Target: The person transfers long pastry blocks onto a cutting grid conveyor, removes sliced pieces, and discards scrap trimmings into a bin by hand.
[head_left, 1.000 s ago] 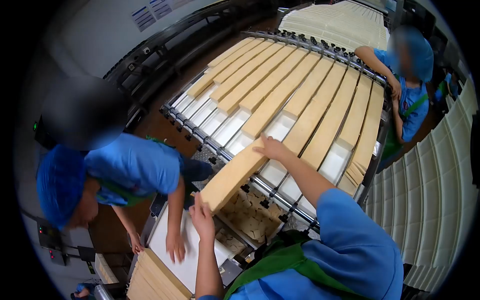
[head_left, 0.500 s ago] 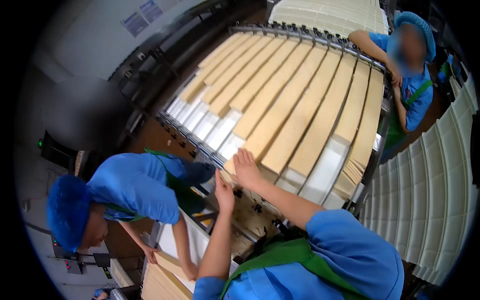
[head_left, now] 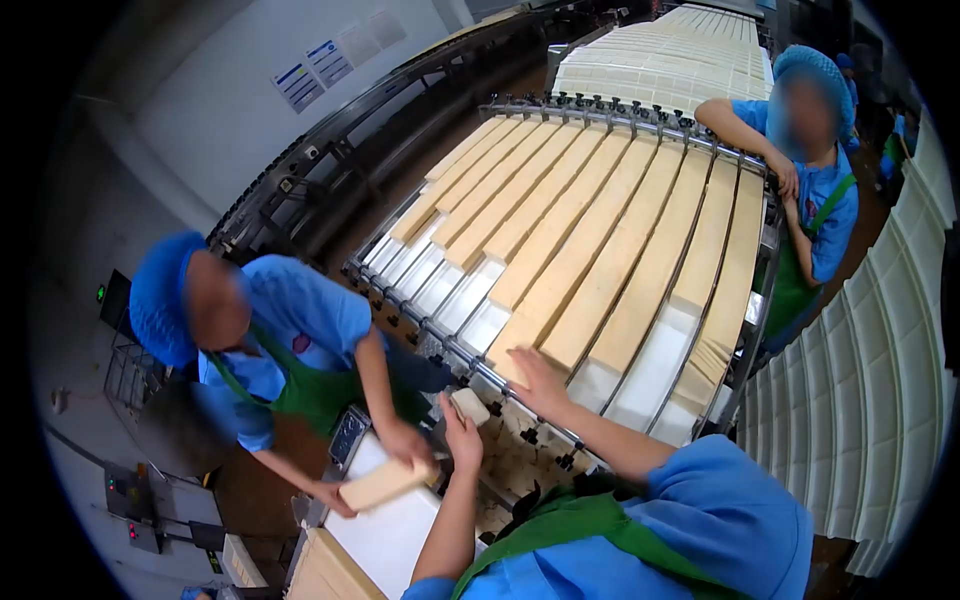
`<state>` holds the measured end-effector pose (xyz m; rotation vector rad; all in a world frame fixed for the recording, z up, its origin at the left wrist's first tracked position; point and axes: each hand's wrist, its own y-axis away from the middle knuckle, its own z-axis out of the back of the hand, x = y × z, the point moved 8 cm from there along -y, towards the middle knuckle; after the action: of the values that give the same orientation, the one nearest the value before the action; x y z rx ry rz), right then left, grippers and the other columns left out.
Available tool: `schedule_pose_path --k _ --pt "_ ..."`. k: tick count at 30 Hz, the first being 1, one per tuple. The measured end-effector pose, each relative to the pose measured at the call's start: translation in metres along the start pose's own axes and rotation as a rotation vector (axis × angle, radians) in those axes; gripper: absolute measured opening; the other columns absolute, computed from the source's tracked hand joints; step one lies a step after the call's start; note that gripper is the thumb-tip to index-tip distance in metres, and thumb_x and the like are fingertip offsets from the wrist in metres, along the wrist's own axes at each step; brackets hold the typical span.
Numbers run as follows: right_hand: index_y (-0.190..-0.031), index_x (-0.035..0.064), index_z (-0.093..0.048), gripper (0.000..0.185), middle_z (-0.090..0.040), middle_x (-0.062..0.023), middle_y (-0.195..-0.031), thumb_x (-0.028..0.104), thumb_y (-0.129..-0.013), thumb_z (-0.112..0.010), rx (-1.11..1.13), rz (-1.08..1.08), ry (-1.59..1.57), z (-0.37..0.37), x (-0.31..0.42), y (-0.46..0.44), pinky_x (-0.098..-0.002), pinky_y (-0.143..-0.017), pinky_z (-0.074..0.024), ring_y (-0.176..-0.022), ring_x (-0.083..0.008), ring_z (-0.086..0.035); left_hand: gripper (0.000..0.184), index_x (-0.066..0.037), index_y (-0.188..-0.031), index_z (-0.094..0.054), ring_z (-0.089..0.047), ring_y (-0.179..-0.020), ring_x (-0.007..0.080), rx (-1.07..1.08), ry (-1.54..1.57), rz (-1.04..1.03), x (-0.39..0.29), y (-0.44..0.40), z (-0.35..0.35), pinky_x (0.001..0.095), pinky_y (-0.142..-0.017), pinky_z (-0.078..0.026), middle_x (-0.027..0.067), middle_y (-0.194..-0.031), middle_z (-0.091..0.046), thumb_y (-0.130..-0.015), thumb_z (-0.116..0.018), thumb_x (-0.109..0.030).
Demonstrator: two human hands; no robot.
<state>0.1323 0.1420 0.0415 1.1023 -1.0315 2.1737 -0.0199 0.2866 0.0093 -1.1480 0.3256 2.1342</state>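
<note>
Left hand point(head_left: 463, 440) held a chunk point(head_left: 471, 406) over scraps point(head_left: 506, 468); right hand point(head_left: 540, 385), fingers spread, touched a strip point(head_left: 519, 334) beyond the rail point(head_left: 462, 357), a co-worker point(head_left: 315, 325) nearby.

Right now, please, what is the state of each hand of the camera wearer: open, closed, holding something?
Left hand: closed, holding a small pale piece.
Right hand: open, touching a long pale block.

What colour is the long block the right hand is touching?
Pale yellowish tan. The head view shows that long block best.
</note>
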Motion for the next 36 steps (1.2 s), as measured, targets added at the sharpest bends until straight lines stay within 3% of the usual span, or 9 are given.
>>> schedule_pose_path --k 7,16,20,25,31,33,34,35,36 --pt "-0.129 -0.0075 -0.038 0.05 -0.034 -0.0254 -0.139 0.011 -0.083 -0.047 0.088 0.06 0.911 0.019 -0.043 0.018 -0.0461 -0.111 -0.0194 -0.133 -0.0369 -0.028 0.073 -0.002 -0.143 -0.013 -0.051 -0.108 0.0355 0.118 -0.047 0.163 0.091 0.095 0.023 0.0377 -0.092 -0.042 0.0285 -0.132 -0.037 -0.088 -0.057 -0.02" --pt "-0.136 -0.0037 -0.034 0.054 -0.024 -0.0245 -0.145 0.016 -0.086 -0.04 0.113 -0.118 1.132 -0.006 -0.066 0.01 -0.0623 -0.107 -0.0073 -0.137 -0.0381 -0.018 0.069 -0.002 -0.143 -0.013 -0.062 -0.084 0.0214 0.02 0.049 0.237 0.112 0.157 0.055 0.0316 -0.073 -0.05 0.0242 -0.117 -0.052 -0.091 -0.054 -0.02" --pt "-0.137 -0.0026 -0.033 0.053 -0.024 -0.0238 -0.146 0.016 -0.087 -0.039 0.122 -0.156 1.161 -0.004 -0.067 0.006 -0.0617 -0.107 -0.0075 -0.137 -0.0377 -0.018 0.057 -0.003 -0.142 -0.021 -0.062 -0.079 0.0169 0.003 0.461 0.432 0.118 0.187 0.068 0.0256 -0.068 -0.049 0.0147 -0.096 -0.061 -0.093 -0.049 -0.012" --pt "-0.137 -0.0029 -0.032 0.057 -0.026 -0.0241 -0.145 0.023 -0.087 -0.044 0.144 -0.265 1.099 -0.023 -0.041 0.002 -0.0611 -0.107 -0.01 -0.136 -0.0383 -0.019 0.023 -0.003 -0.107 -0.061 -0.05 -0.072 0.0162 -0.5 -0.066 0.318 0.166 0.236 0.164 0.03 -0.066 -0.043 0.0078 -0.083 -0.055 -0.086 -0.053 -0.005" --pt "-0.133 -0.0042 -0.035 0.071 -0.023 -0.0256 -0.144 0.03 -0.079 -0.064 0.556 0.259 0.723 -0.181 0.068 0.044 -0.0558 -0.107 -0.0193 -0.135 -0.0401 -0.019 0.042 -0.001 -0.123 -0.047 -0.051 -0.081 0.0265 -0.903 -0.305 0.738 0.28 0.377 0.258 0.0367 -0.071 -0.045 0.0163 -0.099 -0.048 -0.082 -0.051 -0.001" --pt "-0.134 -0.0025 -0.034 0.07 -0.02 -0.0256 -0.145 0.029 -0.079 -0.064 0.716 0.316 0.599 -0.243 0.089 0.074 -0.0546 -0.107 -0.0193 -0.136 -0.04 -0.017 0.05 0.004 -0.129 -0.041 -0.05 -0.103 0.0348 -1.081 -0.32 0.733 0.323 0.431 0.272 0.0366 -0.09 -0.043 0.0222 -0.118 -0.047 -0.08 -0.054 0.005" --pt "-0.135 -0.0018 -0.034 0.07 -0.019 -0.0256 -0.146 0.028 -0.08 -0.064 0.802 0.36 0.587 -0.273 0.103 0.089 -0.0538 -0.108 -0.0193 -0.136 -0.0399 -0.017 0.053 0.006 -0.13 -0.039 -0.048 -0.11 0.0338 -1.213 0.204 0.725 0.291 0.428 0.285 0.0367 -0.097 -0.039 0.023 -0.12 -0.047 -0.08 -0.058 0.001" --pt "-0.135 -0.001 -0.034 0.069 -0.018 -0.0253 -0.146 0.026 -0.08 -0.064 0.904 0.378 0.504 -0.3 0.115 0.102 -0.0519 -0.108 -0.0198 -0.137 -0.0396 -0.016 0.059 0.007 -0.13 -0.037 -0.048 -0.108 0.0342 -1.079 -0.257 0.792 0.321 0.455 0.293 0.0404 -0.094 -0.04 0.0248 -0.121 -0.047 -0.078 -0.063 -0.002" --pt "-0.136 0.0009 -0.034 0.069 -0.018 -0.0252 -0.147 0.026 -0.079 -0.065 0.996 0.395 0.477 -0.33 0.124 0.115 -0.0505 -0.109 -0.0206 -0.137 -0.0402 -0.016 0.062 0.009 -0.128 -0.039 -0.05 -0.103 0.0367 -1.148 0.123 0.794 0.313 0.451 0.305 0.0427 -0.089 -0.041 0.0258 -0.117 -0.048 -0.075 -0.068 -0.006"
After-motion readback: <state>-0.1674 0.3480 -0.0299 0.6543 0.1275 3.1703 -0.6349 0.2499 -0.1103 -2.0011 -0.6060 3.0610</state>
